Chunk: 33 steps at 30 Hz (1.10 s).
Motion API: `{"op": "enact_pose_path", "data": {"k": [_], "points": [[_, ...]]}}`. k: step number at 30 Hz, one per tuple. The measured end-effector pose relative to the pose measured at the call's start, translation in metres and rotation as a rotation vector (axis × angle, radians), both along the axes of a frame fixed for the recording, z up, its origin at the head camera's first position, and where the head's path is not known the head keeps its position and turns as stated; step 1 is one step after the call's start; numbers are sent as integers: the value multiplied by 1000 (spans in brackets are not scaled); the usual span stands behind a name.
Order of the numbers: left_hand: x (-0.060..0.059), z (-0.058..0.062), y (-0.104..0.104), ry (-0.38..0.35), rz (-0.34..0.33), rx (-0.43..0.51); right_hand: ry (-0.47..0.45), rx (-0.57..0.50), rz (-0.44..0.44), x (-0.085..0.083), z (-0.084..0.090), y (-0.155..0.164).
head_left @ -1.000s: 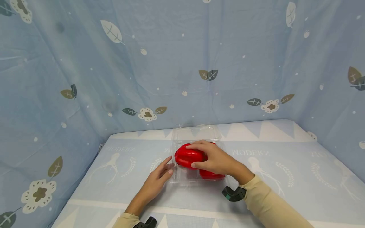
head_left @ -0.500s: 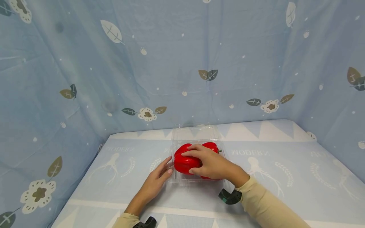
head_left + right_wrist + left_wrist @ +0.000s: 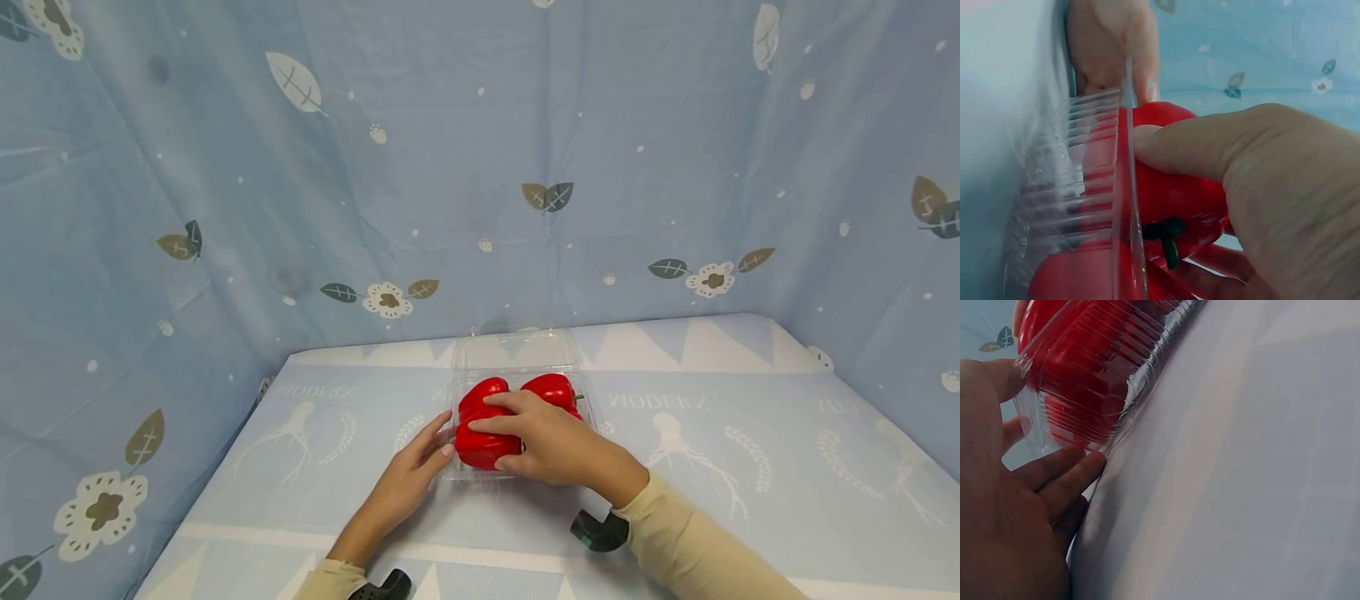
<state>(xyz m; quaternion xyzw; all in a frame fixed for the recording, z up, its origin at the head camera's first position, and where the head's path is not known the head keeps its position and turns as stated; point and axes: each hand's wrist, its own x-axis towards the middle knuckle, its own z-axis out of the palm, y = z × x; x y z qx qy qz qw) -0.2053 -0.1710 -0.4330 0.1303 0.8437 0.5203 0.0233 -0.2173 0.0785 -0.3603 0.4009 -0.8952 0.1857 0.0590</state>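
My right hand [image 3: 558,442] holds a red bell pepper [image 3: 486,447], fingers over its top and thumb on its near side. That pepper sits low at the front left of a clear plastic clamshell box [image 3: 517,352]. In the right wrist view, its green stem [image 3: 1171,244] points toward the lower edge. Another red pepper [image 3: 551,388] lies at the back right, and more red shows at the back left. The hand partly hides the front right. My left hand [image 3: 408,475] touches the box's left side with nearly straight fingers; its thumb [image 3: 1007,378] rests at the rim corner.
The box's hinged lid [image 3: 517,346] lies folded back toward the blue patterned curtain [image 3: 480,167]. Beneath everything is a pale blue and white printed tablecloth [image 3: 300,500]. A dark wrist device [image 3: 600,532] sits on the right wrist.
My right hand has brought the held pepper toward me, slightly left and down into the front left. The back right pepper shows more fully. My left hand and the box have stayed put.
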Motion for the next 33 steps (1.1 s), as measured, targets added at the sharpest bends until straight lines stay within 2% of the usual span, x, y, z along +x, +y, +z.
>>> {"op": "enact_pose_path", "data": {"k": [7,33], "points": [[1,0,0,-4,13,-13,15,34,-6,4,-2,-1],[1,0,1,-18,23,-29,-9,12,32,8,-5,-2]]}}
